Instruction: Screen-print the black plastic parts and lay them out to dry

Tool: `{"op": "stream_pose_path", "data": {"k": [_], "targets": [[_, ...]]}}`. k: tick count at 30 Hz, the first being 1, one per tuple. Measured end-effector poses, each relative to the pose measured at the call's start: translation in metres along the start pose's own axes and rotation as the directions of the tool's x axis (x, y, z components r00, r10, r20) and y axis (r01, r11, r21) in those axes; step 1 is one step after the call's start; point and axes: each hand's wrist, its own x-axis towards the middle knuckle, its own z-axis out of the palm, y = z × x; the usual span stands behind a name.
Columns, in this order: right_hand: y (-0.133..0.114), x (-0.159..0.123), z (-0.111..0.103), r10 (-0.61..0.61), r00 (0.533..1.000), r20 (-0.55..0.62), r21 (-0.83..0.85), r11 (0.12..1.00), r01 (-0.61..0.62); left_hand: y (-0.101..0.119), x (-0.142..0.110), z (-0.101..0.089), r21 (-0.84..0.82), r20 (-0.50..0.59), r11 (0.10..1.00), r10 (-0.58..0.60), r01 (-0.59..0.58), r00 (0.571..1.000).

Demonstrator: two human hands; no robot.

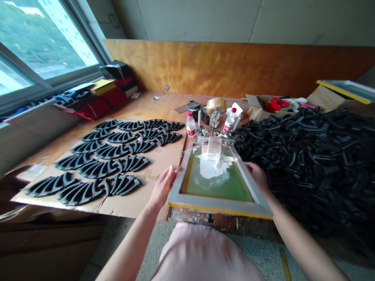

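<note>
My left hand [164, 185] grips the left rail of a grey screen-printing frame [216, 205], and my right hand [256, 175] holds its right rail. The frame's green mesh [216, 187] carries a smear of white ink [212, 166]. A clear plastic scraper [215, 145] stands at the ink's far end. Metal hinge clamps [212, 136] hold the frame's far rail. To the left, rows of black ribbed plastic pieces [96, 169] lie on a cardboard sheet [140, 203]. A large heap of similar black pieces [307, 164] lies to the right.
Two water bottles, a dark can and a tape roll stand behind the clamps. A cardboard box with red items sits back right. Folded fabrics line the window at left, a plywood board stands behind, and my pink top shows below.
</note>
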Motion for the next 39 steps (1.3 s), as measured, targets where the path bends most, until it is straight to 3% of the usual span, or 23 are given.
{"op": "stream_pose_path", "data": {"k": [4, 6, 8, 11, 13, 16, 18, 19, 20, 24, 25, 28, 30, 33, 36, 39], "targets": [[-0.045, 0.034, 0.002, -0.189, 0.981, -0.033, -0.046, 0.981, 0.187, -0.072, -0.002, -0.004, 0.082, -0.009, 0.987, -0.135, 0.135, 0.991], [-0.076, 0.044, 0.017, -0.288, 0.956, 0.056, -0.152, 0.944, 0.293, -0.1, 0.006, -0.003, 0.096, -0.028, 0.984, -0.149, 0.151, 0.988], [-0.097, 0.044, 0.033, -0.281, 0.938, 0.203, -0.247, 0.912, 0.327, -0.118, 0.015, -0.002, 0.107, -0.018, 0.982, -0.153, 0.154, 0.988], [-0.105, 0.024, 0.048, -0.221, 0.908, 0.355, -0.29, 0.898, 0.332, -0.129, 0.021, -0.005, 0.134, -0.011, 0.979, -0.151, 0.151, 0.988], [-0.1, 0.002, 0.049, -0.254, 0.877, 0.408, -0.281, 0.879, 0.385, -0.13, 0.021, -0.007, 0.166, -0.017, 0.975, -0.15, 0.15, 0.989], [-0.091, -0.022, 0.038, -0.392, 0.761, 0.516, -0.192, 0.813, 0.549, -0.129, 0.02, -0.008, 0.191, -0.017, 0.97, -0.15, 0.151, 0.988], [-0.089, -0.023, 0.029, -0.457, 0.682, 0.571, -0.11, 0.78, 0.616, -0.128, 0.019, -0.008, 0.192, -0.022, 0.97, -0.15, 0.152, 0.988], [-0.089, -0.02, 0.027, -0.468, 0.666, 0.581, -0.084, 0.779, 0.621, -0.128, 0.018, -0.007, 0.19, -0.024, 0.97, -0.149, 0.15, 0.989], [-0.09, -0.017, 0.026, -0.466, 0.674, 0.573, -0.075, 0.789, 0.609, -0.127, 0.018, -0.007, 0.187, -0.026, 0.971, -0.146, 0.149, 0.989], [-0.091, -0.016, 0.037, -0.427, 0.799, 0.424, -0.127, 0.845, 0.519, -0.123, 0.016, -0.006, 0.156, -0.034, 0.975, -0.155, 0.158, 0.987], [-0.09, -0.022, 0.041, -0.436, 0.804, 0.405, -0.127, 0.844, 0.521, -0.123, 0.016, -0.005, 0.148, -0.033, 0.976, -0.158, 0.162, 0.987], [-0.087, -0.041, 0.046, -0.47, 0.763, 0.444, -0.066, 0.832, 0.551, -0.121, 0.015, -0.004, 0.139, -0.035, 0.976, -0.162, 0.165, 0.986], [-0.089, -0.039, 0.043, -0.448, 0.767, 0.459, -0.036, 0.853, 0.52, -0.117, 0.014, -0.003, 0.132, -0.043, 0.977, -0.166, 0.17, 0.985], [-0.104, -0.006, 0.033, -0.371, 0.857, 0.357, -0.04, 0.911, 0.411, -0.1, 0.011, -0.003, 0.094, -0.027, 0.978, -0.184, 0.186, 0.983], [-0.111, 0.041, 0.012, -0.269, 0.935, 0.233, -0.1, 0.949, 0.298, -0.069, 0.004, -0.003, 0.048, 0.029, 0.978, -0.206, 0.205, 0.978], [-0.087, 0.073, -0.02, -0.164, 0.984, 0.066, -0.085, 0.982, 0.169, -0.029, 0.003, 0.0, 0.024, 0.028, 0.988, -0.153, 0.152, 0.988]]}}
